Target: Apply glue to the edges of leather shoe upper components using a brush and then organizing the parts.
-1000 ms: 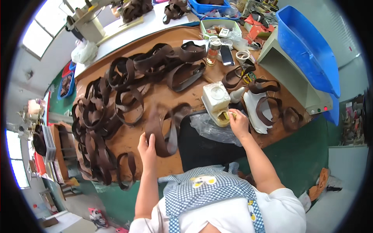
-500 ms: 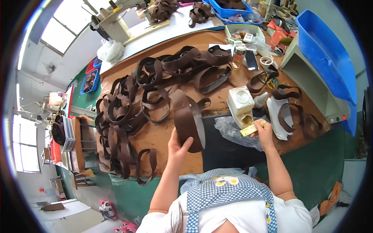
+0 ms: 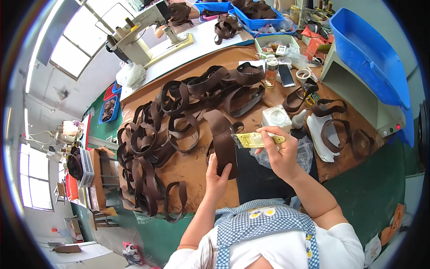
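Note:
My left hand (image 3: 218, 179) grips the lower end of a wide dark brown strip (image 3: 222, 145), looped like a belt and raised above the table. In my right hand (image 3: 281, 154) is a flat brush with a pale yellow handle (image 3: 251, 140), held level. Its bristle end points left and meets the strip's right edge in the picture; whether it touches, I cannot tell. Just beyond that hand stands a squarish white container (image 3: 276, 117), partly hidden by it. A crumpled clear plastic sheet (image 3: 304, 153) and a black mat (image 3: 255, 179) lie underneath.
Many brown loops (image 3: 148, 139) are heaped over the table's left and middle. A white nozzle bottle (image 3: 298, 119), a jar (image 3: 271, 71), a phone (image 3: 285, 75) and tape (image 3: 303, 74) stand farther right. A grey box (image 3: 358, 96) carries a blue tub (image 3: 371, 58). Behind is a sewing machine (image 3: 148, 42).
My right hand has carried the brush from the white container's mouth leftward to the strip. My left hand still holds the strip, turned slightly. The view has shifted a little.

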`<act>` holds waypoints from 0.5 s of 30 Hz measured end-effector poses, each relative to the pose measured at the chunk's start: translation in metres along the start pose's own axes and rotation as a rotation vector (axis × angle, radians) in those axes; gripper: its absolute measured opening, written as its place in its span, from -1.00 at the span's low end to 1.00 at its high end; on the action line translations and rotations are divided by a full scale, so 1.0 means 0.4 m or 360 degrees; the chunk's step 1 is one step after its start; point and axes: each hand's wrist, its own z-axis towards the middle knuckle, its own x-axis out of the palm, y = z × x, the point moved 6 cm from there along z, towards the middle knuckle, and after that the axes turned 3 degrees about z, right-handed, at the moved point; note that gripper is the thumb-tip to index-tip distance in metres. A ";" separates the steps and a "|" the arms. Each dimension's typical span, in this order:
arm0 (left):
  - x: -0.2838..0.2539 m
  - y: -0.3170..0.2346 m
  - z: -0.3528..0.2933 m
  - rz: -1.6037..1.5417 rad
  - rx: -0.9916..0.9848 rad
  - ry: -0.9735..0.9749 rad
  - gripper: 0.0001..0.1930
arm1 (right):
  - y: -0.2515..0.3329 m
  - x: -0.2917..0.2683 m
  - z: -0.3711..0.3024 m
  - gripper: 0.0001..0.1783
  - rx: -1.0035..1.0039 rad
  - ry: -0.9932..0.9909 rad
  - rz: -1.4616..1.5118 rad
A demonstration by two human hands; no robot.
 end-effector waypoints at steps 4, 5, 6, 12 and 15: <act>0.000 -0.011 -0.002 0.0142 0.0023 0.0032 -0.46 | 0.003 0.022 0.009 -0.83 -0.0058 0.0049 -0.0176; -0.001 -0.009 -0.002 0.0142 0.0019 0.0031 -0.46 | 0.002 0.025 0.009 -0.84 -0.0068 0.0049 -0.0212; -0.001 -0.006 -0.003 0.0135 0.0015 0.0029 -0.46 | 0.001 0.026 0.006 -0.84 -0.0063 0.0051 -0.0213; 0.010 -0.031 0.012 -0.0367 -0.0217 -0.0004 -0.44 | -0.006 0.038 -0.046 -0.85 -0.0172 0.0214 -0.0350; 0.010 -0.036 0.028 -0.0676 -0.0294 -0.0021 -0.42 | -0.006 0.042 -0.080 -0.84 -0.0291 0.0280 -0.0470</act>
